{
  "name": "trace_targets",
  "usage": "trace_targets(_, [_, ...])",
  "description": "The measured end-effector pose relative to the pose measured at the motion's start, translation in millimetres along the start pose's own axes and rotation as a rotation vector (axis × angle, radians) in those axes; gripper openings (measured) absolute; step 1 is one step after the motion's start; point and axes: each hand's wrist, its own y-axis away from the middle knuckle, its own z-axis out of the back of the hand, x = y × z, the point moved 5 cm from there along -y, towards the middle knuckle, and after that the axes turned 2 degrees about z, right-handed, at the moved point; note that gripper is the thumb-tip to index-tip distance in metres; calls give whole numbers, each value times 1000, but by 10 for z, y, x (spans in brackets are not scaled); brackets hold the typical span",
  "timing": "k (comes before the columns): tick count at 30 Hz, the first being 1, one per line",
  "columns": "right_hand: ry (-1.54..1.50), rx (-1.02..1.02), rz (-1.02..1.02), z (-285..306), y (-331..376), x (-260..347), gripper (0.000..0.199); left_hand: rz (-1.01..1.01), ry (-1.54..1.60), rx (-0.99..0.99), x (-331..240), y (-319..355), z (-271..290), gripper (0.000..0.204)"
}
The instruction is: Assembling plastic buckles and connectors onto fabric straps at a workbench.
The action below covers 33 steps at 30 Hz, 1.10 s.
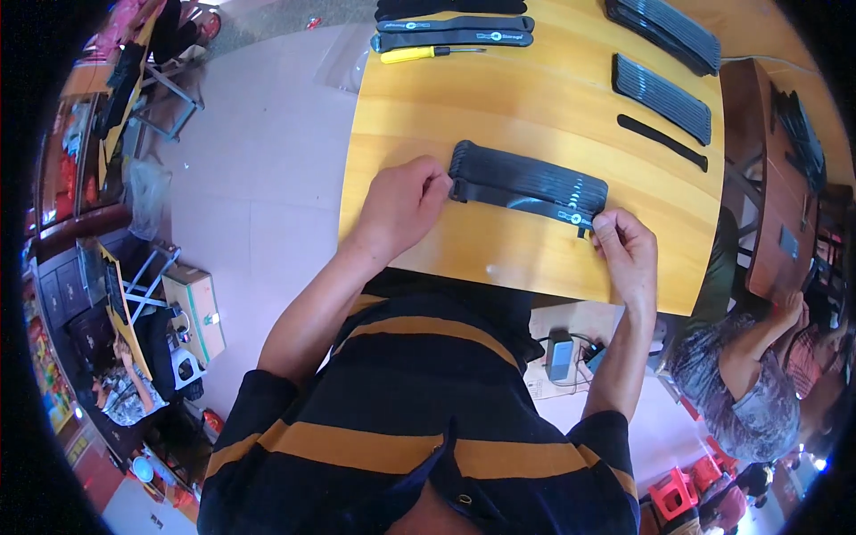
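A black strap point(517, 201) with a pale printed mark near its right end is stretched between my two hands over the wooden table. My left hand point(406, 203) pinches its left end, fingers curled. At the right end, my right hand point(627, 248) grips it between thumb and fingers, and a small dark tab hangs beside those fingertips. Just beyond the strap, and partly covered by it, lies a row of overlapping black straps point(530, 172). Whether the held strap touches that row I cannot tell.
A yellow-handled screwdriver point(412, 55) lies at the table's far left beside black straps point(455, 40). Strap stacks point(662, 96) and a single black strap point(662, 143) are at the right. People sit at other tables on both sides. A cardboard box point(193, 312) stands on the floor.
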Motion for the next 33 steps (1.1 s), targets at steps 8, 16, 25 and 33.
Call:
trace_targets(8, [82,-35,-29,-25,-4,66,21,-40,22,-24,-7,-26,13,17])
trace_targets(16, [121,-59,-42,-27,-7,59,19,-26,-5,-46,-32,-30,14,16])
trace_targets(25, [95,-67,-31,-29,-10,24,18,-6,-48,-27,-54,-39,15,17])
trace_targets(33, [90,-71,-20,-38,-13,23,18,-22,-40,-37,-73,-33,26,17])
